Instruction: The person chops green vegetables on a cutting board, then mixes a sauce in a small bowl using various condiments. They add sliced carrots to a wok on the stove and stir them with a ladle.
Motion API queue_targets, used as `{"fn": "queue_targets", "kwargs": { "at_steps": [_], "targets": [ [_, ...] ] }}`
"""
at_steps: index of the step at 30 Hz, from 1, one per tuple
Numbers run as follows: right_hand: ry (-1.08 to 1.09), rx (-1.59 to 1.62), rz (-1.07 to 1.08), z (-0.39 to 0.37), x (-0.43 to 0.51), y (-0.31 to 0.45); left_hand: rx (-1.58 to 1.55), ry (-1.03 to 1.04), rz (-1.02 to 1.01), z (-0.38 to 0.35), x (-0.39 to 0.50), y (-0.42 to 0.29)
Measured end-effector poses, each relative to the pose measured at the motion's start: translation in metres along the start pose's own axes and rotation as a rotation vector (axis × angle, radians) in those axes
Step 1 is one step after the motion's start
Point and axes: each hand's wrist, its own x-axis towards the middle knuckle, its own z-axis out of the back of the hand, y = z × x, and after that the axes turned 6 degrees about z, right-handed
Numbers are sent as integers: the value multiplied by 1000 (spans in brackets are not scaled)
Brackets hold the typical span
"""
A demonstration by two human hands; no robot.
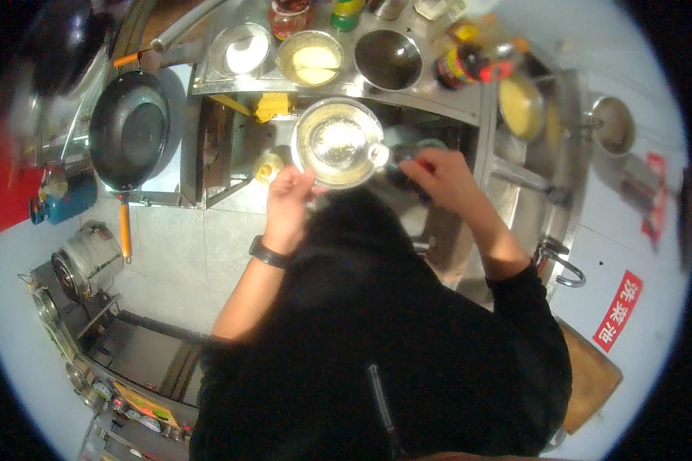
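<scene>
My left hand grips the near left rim of a shiny metal bowl, with the thumb over the edge. Strong glare fills the bowl's bottom, so its contents cannot be told. Close by, my right hand is closed around a dark, blurred bottle. That bottle lies tilted to the left, and its pale round mouth is over the bowl's right rim. Whether anything flows from it cannot be seen.
A steel counter ahead bears a bowl of white contents, a bowl with pale yellow pieces, a dark-filled bowl and several jars and bottles. A wok stands left; a sink tap juts out right.
</scene>
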Motion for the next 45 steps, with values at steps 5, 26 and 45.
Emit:
{"fn": "queue_targets", "kwargs": {
  "at_steps": [5, 26, 45],
  "targets": [
    [-6, -70, 47, -17, -14, 14, -12, -17, 6, 15, -19, 9],
    [52, -210, 40, -32, -20, 34, -80, -15, 3, 24, -36, 16],
    [-8, -175, 27, -18, -13, 12, -26, -35, 32, 1, -14, 5]
  ]
}}
